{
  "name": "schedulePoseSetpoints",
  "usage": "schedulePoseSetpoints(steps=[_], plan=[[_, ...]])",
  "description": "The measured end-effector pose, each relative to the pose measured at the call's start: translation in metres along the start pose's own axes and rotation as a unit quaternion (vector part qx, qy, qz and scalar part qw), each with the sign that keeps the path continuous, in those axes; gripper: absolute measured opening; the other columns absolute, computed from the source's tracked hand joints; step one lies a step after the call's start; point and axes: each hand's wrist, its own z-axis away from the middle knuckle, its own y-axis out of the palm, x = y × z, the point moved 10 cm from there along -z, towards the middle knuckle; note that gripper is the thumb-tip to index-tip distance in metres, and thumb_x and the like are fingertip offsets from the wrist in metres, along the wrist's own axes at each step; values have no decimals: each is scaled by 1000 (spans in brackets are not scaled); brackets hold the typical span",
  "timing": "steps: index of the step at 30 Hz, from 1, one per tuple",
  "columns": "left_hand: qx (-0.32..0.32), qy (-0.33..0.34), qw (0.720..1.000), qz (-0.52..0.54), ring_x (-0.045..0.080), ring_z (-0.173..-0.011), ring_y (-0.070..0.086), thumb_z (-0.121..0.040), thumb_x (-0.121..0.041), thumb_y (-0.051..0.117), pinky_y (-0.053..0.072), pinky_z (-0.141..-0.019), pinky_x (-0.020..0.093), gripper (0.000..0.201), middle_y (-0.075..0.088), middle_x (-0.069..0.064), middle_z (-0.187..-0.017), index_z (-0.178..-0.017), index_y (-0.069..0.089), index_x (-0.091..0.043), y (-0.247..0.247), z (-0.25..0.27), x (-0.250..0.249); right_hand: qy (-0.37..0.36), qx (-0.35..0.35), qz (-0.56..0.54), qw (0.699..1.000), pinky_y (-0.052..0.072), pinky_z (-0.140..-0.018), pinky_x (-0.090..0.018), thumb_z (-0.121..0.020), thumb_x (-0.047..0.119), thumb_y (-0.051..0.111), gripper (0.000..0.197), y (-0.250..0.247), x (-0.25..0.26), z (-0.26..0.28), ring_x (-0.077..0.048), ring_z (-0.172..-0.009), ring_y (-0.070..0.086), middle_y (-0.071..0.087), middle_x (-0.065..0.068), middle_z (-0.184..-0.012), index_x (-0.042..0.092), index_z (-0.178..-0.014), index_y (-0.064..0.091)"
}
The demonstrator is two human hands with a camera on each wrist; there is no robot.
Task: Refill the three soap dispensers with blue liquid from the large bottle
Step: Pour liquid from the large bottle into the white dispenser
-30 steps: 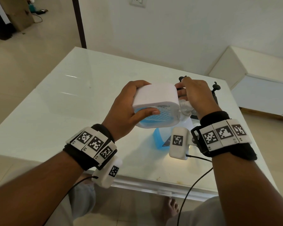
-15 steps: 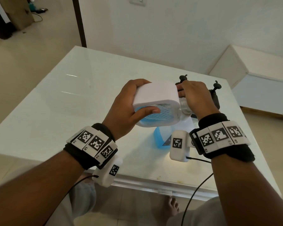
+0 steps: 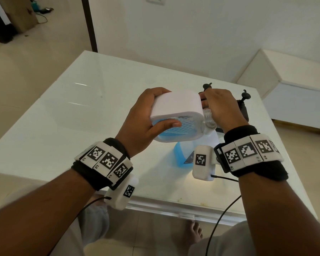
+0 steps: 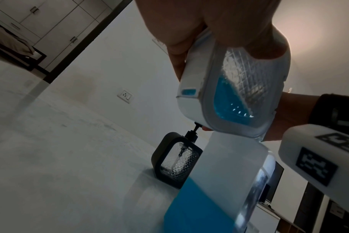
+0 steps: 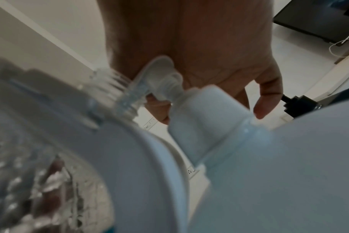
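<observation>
Change since half a second ago: very little; my right hand (image 3: 223,108) has kept its place at the neck, and the white dispenser (image 3: 175,115) stays tipped on its side above the table.

Item, left hand (image 3: 146,119): wrapped round the white dispenser, thumb across its clear front, fingers over the far end. Held in the air, lying sideways, neck to my right.

Item, white dispenser: rounded rectangular body, smooth white shell, a clear window with a diamond-grid texture. Blue liquid lies pooled along the low side of the window, seen from the left wrist. Clear threaded neck (image 5: 118,88), open.

Item, right hand: fingers curled at the neck, closed round a white pump piece (image 5: 159,75); how firmly it is seated I cannot tell.

Item, large bottle (image 3: 185,152): translucent white plastic, standing on the table just below the dispenser, blue liquid in its lower part.

Item, black dispenser (image 4: 177,162): dark frame, the same diamond-textured clear window, black pump on top; upright just behind the large bottle. A second black dispenser (image 3: 243,106) stands beyond my right hand.

Item, table (image 3: 63,117): glossy white top, reflective. Beyond it, a plain white wall (image 3: 192,34) with a switch plate, and pale floor tiles.
</observation>
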Motion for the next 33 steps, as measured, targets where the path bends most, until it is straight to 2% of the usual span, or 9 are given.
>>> schedulePoseSetpoints(steps=[3,7,12,17,20,23,28,33], plan=[[0,-1,1000,5,-10,-106,45,-75,-52,63,43,-86,7,56,43,-23,-113,-120,36,-33,0,0,0,3,-2,-11,1000,49,-97,-51,-82,33,41,31,0,-3,1,-21,-91,69,75,2,-85,22,-89,70],[1,-2,1000,1,-9,-107,46,-75,-53,63,45,-86,9,53,43,-24,-113,-117,35,-41,-1,0,0,9,-22,-38,999,51,-93,-51,-80,38,45,32,-4,-2,2,-24,-87,70,75,2,-76,20,-83,71],[1,5,1000,-6,-15,-106,43,-75,-53,61,41,-85,3,58,42,-25,-113,-121,35,-31,-1,0,-1,1,-11,-37,999,53,-93,-49,-90,28,46,29,-5,4,0,-30,-91,69,75,-5,-81,14,-89,71],[-4,8,1000,-5,-13,-106,44,-75,-52,62,39,-86,5,58,43,-23,-114,-122,37,-29,-2,1,-1,-1,-3,-6,1000,52,-93,-50,-88,33,44,30,0,2,0,-23,-87,70,75,0,-83,20,-88,71],[-6,9,1000,-5,-12,-106,45,-76,-51,63,40,-86,6,56,44,-23,-113,-121,37,-30,-3,1,-2,10,5,-1,1000,50,-96,-49,-86,30,41,31,3,0,2,-21,-90,68,74,1,-86,21,-90,70],[-6,8,1000,1,-12,-106,45,-75,-50,64,41,-85,6,54,44,-23,-113,-120,36,-35,-2,1,-2,17,4,3,1000,48,-98,-48,-90,24,41,30,3,0,3,-21,-93,67,73,2,-87,20,-94,70],[-6,7,1000,1,-14,-106,45,-74,-51,62,41,-83,3,58,43,-22,-111,-121,37,-27,-2,1,-3,24,3,-14,1000,50,-96,-47,-89,26,43,28,2,0,3,-20,-89,68,73,2,-82,16,-92,69],[-6,10,1000,-1,-14,-105,45,-75,-47,67,41,-84,4,56,43,-22,-112,-119,37,-31,-3,1,-3,6,7,-18,1000,50,-95,-46,-92,27,44,30,1,7,2,-18,-88,69,74,-1,-85,13,-94,70]])
